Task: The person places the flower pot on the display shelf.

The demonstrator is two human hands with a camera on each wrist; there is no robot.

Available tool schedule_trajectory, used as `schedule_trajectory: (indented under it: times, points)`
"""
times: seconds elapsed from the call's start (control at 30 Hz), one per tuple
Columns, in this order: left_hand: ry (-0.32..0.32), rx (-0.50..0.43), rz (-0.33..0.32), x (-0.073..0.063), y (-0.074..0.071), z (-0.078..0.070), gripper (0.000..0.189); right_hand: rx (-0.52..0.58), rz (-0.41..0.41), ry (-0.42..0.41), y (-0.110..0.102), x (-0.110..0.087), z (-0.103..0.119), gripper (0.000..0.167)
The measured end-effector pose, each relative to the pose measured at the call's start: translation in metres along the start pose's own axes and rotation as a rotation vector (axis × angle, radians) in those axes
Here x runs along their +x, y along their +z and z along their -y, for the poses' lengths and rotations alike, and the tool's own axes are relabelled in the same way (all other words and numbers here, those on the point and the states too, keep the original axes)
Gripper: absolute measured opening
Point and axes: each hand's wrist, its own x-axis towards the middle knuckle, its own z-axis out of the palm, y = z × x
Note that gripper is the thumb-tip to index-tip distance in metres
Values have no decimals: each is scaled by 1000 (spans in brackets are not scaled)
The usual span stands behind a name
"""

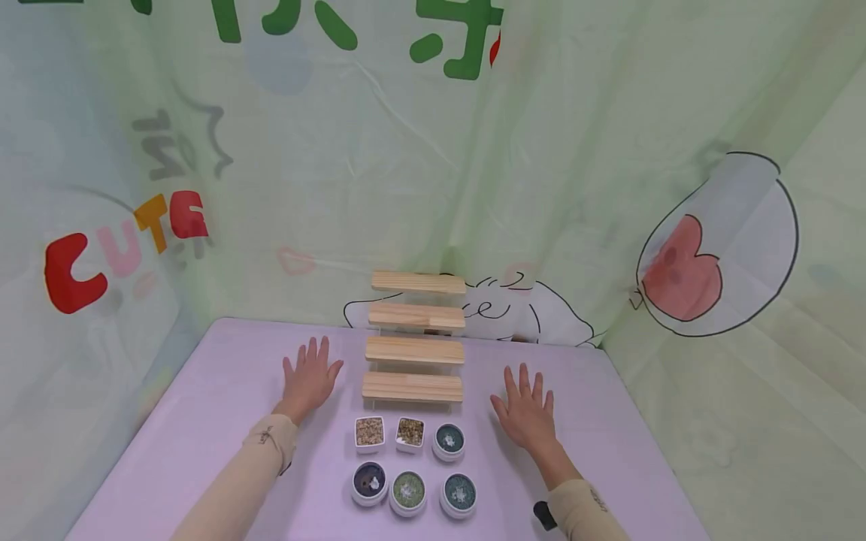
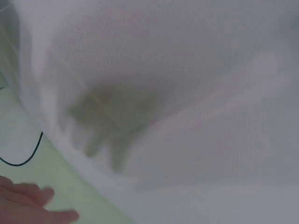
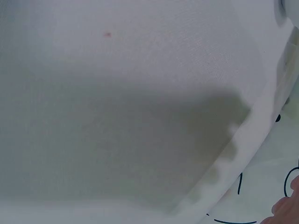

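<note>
My left hand is held over the table left of a wooden step stand, fingers straight and spread, nothing in it. On the other side my right hand has its fingers spread the same way and is also bare. The left wrist view shows part of the left hand at the lower left corner, with its shadow on the cloth. A bit of the right hand appears at the lower right in the right wrist view. Between the forearms are a square cup of pinkish grit and a square cup of brown grit.
Round white pots stand near the cups: one dark-filled, one green-filled, and two teal-filled, at the front and behind it. The lilac table meets a printed curtain at the back and sides.
</note>
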Motion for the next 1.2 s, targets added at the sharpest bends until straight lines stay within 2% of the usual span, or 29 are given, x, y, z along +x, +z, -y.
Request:
schedule_trajectory:
  times: [0.17, 0.33, 0.63, 0.87, 0.97, 1.1, 1.2]
  points:
    - [109, -312, -78, 7, 9, -6, 58, 6, 9, -2, 1, -2, 5, 72]
    - [120, -457, -86, 11, 10, -21, 56, -3, 10, -7, 1, -1, 7, 72]
    - [136, -522, -3, 19, 15, -32, 73, -1, 14, -1, 5, -6, 5, 72]
    - [162, -554, 8, 22, 13, -42, 69, 8, 18, 0, 8, -14, 3, 72]
    - [194, -550, 2, 25, 13, -45, 64, 15, 15, 0, 8, -17, 3, 72]
    - [214, -550, -7, 27, 14, -48, 59, 45, -20, -21, 13, -21, 0, 71]
    - [205, -565, 13, 28, 14, -49, 61, 63, -48, -39, 18, -27, 0, 70]
